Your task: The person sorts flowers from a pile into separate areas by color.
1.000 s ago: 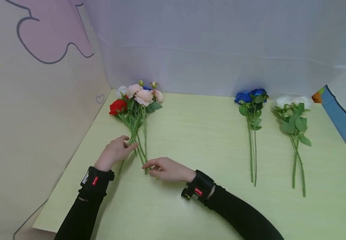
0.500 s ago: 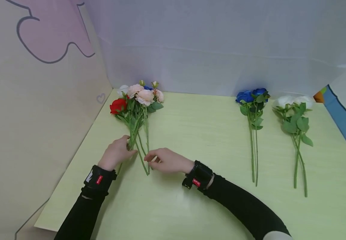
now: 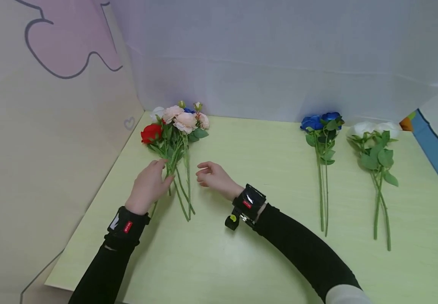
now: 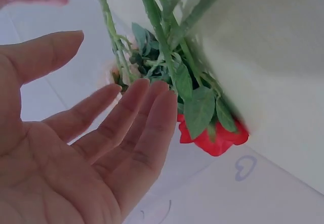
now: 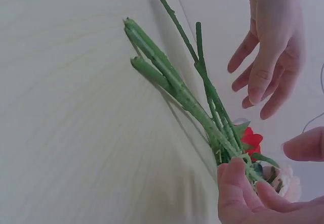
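"Starting at the bottom of the frame, what do we meet first?"

"We see two black sleeves (image 3: 302,253) reaching up over the pale table (image 3: 264,261), each ending in a black wristband (image 3: 125,226)."

"And the hands above those?"

"Left of centre we have the left hand (image 3: 148,185), its fingers stretched out and its thumb held wide of them, with nothing in its grasp. From the right wrist we see a gap between its fingers and the stems (image 5: 185,102). Nearer the middle, we find the right hand (image 3: 219,179) just to the right of the bunch, fingers loosely bent, thumb apart, also holding nothing."

"What do we have over at the right?"

"White flowers (image 3: 374,126) on two crossed stems toward the right edge and, just left of them, a pair of blue flowers (image 3: 321,121)."

"And where do we place the mixed bunch (image 3: 173,147)?"

"We have it lying left of centre, stems pointing down the frame, with a red flower (image 3: 151,133) on its left and pale pink flowers (image 3: 184,122) at the top."

"Farthest off?"

"We see a pale cloth (image 3: 279,50) across the top of the frame."
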`<state>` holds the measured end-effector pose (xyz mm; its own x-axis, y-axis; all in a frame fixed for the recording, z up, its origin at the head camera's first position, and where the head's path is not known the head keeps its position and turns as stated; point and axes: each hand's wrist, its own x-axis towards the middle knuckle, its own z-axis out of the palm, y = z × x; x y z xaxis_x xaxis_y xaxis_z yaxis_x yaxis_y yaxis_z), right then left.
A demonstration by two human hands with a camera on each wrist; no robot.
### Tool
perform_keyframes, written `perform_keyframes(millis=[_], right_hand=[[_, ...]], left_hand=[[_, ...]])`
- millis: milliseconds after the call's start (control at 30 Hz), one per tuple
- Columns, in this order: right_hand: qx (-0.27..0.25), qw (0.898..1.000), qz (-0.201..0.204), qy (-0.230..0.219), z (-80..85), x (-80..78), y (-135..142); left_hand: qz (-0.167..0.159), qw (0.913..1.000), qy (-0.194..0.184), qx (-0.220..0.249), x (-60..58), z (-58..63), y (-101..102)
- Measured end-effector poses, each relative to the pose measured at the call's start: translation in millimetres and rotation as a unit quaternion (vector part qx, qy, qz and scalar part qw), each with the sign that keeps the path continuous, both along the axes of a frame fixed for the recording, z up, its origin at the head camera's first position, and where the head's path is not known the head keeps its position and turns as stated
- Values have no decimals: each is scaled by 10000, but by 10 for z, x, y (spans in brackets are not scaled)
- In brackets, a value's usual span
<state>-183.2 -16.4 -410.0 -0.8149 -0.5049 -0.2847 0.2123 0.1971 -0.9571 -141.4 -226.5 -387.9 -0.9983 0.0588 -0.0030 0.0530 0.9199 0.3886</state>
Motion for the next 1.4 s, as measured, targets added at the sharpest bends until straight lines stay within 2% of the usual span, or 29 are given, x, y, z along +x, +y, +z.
perform_keyframes(millis=[100,233,567,767,867,1033,1100,1400], right_hand=[[-190,9988,-94,-447,-54,-48,-46],[-318,9955,9,-887,-104,-75,-106],[-241,9938,123,-1082,-133,-124,-199],[-434,9909,38,-1274,-124,-116,-183],[-543,9917,46,-1161,-111,-109,-154],[-258,9985,125,-473,-92,-118,-72],[-194,9992,106,-341,-90,-130,-41],[-592,9971,142,-464,-118,-144,60]], left_hand=[[-241,9997,51,-35,-29,-33,43],[-473,9989,-5,-64,-55,-93,82],[-508,9987,-28,-41,-62,-120,99],[-524,9986,-15,-18,-40,-115,103],[-525,9986,-14,-38,-34,-120,99],[-540,9985,35,-30,-26,-128,95],[-530,9986,16,-28,-22,-130,94],[-549,9985,18,-38,-31,-120,98]])
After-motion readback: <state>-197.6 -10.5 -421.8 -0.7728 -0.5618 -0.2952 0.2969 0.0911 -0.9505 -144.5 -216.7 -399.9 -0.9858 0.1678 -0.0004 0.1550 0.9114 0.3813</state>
